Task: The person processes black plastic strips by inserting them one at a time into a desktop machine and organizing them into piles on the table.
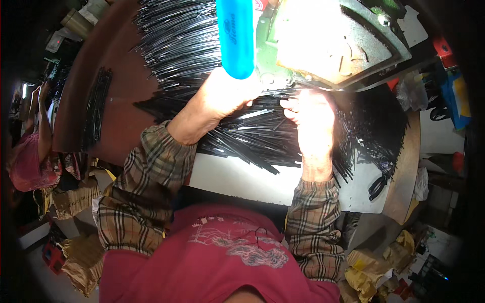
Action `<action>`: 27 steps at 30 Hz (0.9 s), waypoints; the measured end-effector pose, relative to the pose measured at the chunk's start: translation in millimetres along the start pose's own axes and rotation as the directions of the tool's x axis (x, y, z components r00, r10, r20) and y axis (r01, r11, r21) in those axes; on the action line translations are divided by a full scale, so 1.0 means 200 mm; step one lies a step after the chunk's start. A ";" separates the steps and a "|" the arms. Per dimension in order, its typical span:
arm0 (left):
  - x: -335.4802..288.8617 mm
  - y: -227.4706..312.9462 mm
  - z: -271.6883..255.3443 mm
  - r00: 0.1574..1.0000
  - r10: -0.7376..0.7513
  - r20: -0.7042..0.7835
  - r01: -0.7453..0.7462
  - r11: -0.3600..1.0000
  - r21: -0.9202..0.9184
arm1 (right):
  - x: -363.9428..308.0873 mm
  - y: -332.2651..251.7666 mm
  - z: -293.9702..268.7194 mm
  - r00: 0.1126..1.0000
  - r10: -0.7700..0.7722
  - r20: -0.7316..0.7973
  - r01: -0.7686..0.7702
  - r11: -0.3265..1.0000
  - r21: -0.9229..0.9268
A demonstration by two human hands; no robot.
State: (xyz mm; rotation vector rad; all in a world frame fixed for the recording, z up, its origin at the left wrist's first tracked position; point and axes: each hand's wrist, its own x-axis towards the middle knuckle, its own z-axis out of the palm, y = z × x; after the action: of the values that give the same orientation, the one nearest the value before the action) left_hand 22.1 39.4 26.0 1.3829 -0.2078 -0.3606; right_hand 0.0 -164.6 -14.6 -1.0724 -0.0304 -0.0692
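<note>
My left hand [226, 93] reaches to the front edge of the green machine [266, 53], its fingers closed and washed out by the bright light. Facing it from the right, my right hand [314, 121] has its fingers curled in near the machine's lower edge. What either hand pinches is lost in the glare. Under and between both hands lies a loose heap of thin black strips [257, 134]. A blue rounded cover [236, 43] stands just above my left hand. The machine's metal plate [323, 43] shines white beyond my right hand.
A large bundle of black strips [177, 38] lies at the far left, with a smaller bundle [96, 108] on the brown tabletop [124, 106]. More dark strips [371, 126] spread rightward, beside black-handled scissors [376, 188]. Another person [33, 161] sits at the left edge.
</note>
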 end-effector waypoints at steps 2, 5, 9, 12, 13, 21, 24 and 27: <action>0.01 -0.02 -0.01 0.996 0.092 0.008 -0.092 0.996 0.015 | 0.01 0.01 0.00 1.000 -0.009 0.010 0.009 1.000 -0.002; 0.03 -0.02 0.01 0.996 0.082 -0.041 -0.080 0.996 0.049 | 0.01 0.02 0.01 0.999 -0.040 -0.013 0.040 0.999 0.024; 0.04 -0.01 0.04 0.995 0.086 -0.050 -0.081 0.993 0.081 | 0.02 0.02 -0.01 0.999 -0.021 -0.050 0.022 1.000 0.020; 0.06 -0.05 0.03 0.995 0.066 -0.070 -0.059 0.993 0.098 | 0.02 0.02 -0.02 0.997 -0.052 -0.051 0.049 0.997 -0.059; 0.06 -0.05 0.03 0.995 0.081 -0.060 -0.075 0.993 0.096 | 0.02 0.01 -0.01 0.996 -0.061 -0.063 0.057 0.996 -0.064; 0.05 -0.07 0.02 0.996 0.069 -0.059 -0.064 0.994 0.086 | 0.00 -0.02 0.00 0.993 -0.118 -0.018 0.116 0.989 -0.091; 0.05 -0.05 0.02 0.997 0.057 -0.042 -0.055 0.998 0.042 | 0.00 -0.02 0.00 0.997 -0.062 -0.043 0.061 0.998 -0.036; 0.05 -0.05 0.03 0.998 0.026 -0.065 -0.023 0.998 0.052 | 0.01 -0.01 0.00 0.997 -0.036 -0.074 0.031 0.997 -0.069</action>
State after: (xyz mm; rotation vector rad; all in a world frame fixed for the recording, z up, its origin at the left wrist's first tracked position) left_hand 28.6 29.4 16.0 1.4395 -0.1809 -0.2906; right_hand 2.1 -165.8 -13.1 -1.1362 0.0218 -0.1422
